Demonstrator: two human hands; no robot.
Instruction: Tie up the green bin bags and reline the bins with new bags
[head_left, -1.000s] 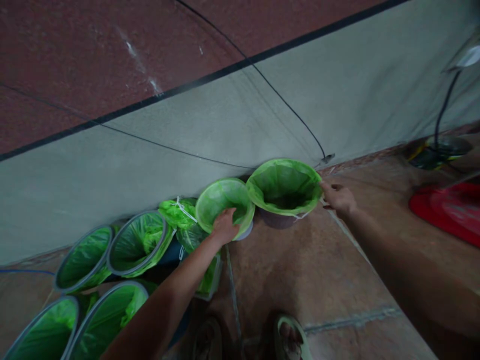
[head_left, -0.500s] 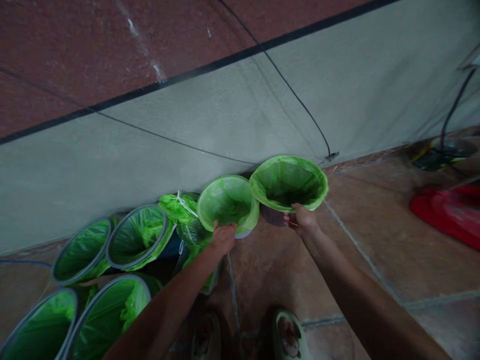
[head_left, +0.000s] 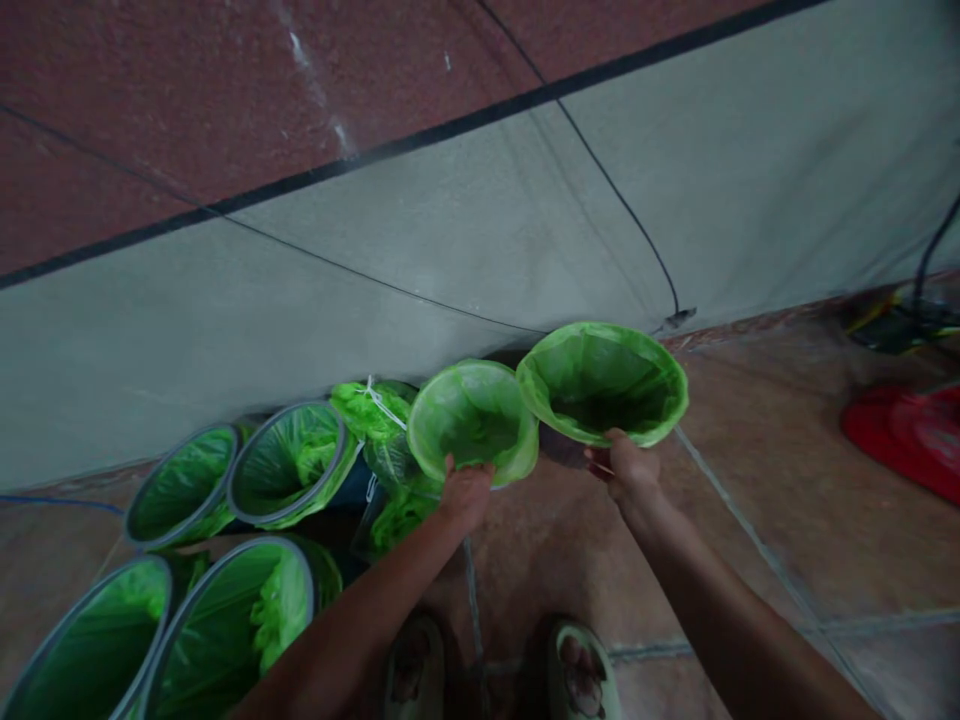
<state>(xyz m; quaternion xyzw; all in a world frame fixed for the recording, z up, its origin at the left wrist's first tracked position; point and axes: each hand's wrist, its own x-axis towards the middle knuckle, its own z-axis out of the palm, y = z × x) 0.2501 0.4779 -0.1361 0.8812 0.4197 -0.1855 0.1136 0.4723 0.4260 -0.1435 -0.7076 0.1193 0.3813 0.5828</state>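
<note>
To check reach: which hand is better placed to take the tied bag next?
Probably left. The left hand grips the small bin beside the tied bag; the right hand grips the big bin, farther off.

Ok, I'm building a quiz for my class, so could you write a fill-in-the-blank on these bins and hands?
1. The left hand grips the small bin, lined with a ___ bag.
2. The right hand grips the big bin, which is to the ___ of the small bin.
3. The left bins have ___ rims.
4. At far right lies a ___ object.

Missing words: green; right; grey; red.
</note>
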